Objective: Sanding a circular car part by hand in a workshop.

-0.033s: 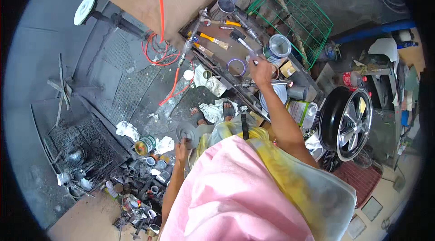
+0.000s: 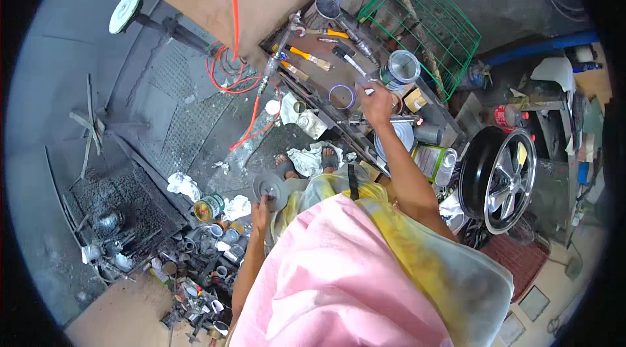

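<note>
My left hand (image 2: 261, 216) is low, beside my body, with its fingers closed on the edge of a round grey lid (image 2: 269, 184). Over the workbench, my right hand (image 2: 377, 107) is closed around the pale handle of a dark-headed brush (image 2: 352, 61), whose head points away from me. Some of the fingers are hidden by the hand itself. Left of that hand stands a purple-rimmed round container (image 2: 342, 96). An open paint can (image 2: 401, 69) with grey inside is just to its right. Two yellow-handled paintbrushes, one of them the wide-bristled brush (image 2: 310, 58), lie farther off.
A spray gun (image 2: 268, 70) with an orange hose sits at the bench's left edge. Behind the bench is a green wire basket (image 2: 424, 30). A wheel rim (image 2: 505, 181) and a rectangular tin (image 2: 435, 163) stand right. Cluttered cups and cans (image 2: 208, 275) cover the lower left.
The whole view has shifted very slightly. Both hands stay in place with the same holds, and no object has visibly moved.
</note>
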`<state>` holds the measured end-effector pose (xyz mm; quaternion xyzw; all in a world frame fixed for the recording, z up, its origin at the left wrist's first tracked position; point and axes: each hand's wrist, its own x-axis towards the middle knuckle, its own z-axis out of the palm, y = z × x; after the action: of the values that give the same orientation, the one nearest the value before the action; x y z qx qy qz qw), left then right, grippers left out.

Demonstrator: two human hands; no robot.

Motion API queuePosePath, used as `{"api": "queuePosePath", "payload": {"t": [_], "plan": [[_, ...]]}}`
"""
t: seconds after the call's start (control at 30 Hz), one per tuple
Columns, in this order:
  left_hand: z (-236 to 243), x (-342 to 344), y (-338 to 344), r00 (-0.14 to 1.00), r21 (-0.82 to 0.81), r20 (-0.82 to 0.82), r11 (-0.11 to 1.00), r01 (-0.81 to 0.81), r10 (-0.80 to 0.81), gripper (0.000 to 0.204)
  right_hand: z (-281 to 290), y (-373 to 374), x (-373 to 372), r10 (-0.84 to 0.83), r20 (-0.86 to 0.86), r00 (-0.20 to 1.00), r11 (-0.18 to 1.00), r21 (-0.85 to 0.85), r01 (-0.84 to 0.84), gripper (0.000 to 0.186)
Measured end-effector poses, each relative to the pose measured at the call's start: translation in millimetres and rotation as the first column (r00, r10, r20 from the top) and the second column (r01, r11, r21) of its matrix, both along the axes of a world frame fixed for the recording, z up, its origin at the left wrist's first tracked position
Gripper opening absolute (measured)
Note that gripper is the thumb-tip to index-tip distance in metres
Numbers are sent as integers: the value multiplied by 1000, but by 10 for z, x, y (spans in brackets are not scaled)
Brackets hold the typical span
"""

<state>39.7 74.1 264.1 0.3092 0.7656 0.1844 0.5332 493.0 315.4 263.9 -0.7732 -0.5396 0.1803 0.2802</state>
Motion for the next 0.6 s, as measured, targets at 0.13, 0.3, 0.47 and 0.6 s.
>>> {"api": "queuePosePath", "payload": {"t": [0.13,0.3,0.47,0.6], "plan": [[611,520,657,944,104,281,972,-209,173,75,526,-318,-192,-29,-599,800,982,131,134,48],[1476,949,1209,539,31,796,871,-491,275,74,924,-761,-329,70,-834,547,986,-25,-163,33],[1423,809,1130,356,129,934,926,-356,7,62,1312,-1134,-639,69,-935,349,874,-112,-473,20],[1462,1001,994,31,-49,997,918,-393,67,70,1439,-1282,-827,109,-923,368,887,-77,-454,20]]}}
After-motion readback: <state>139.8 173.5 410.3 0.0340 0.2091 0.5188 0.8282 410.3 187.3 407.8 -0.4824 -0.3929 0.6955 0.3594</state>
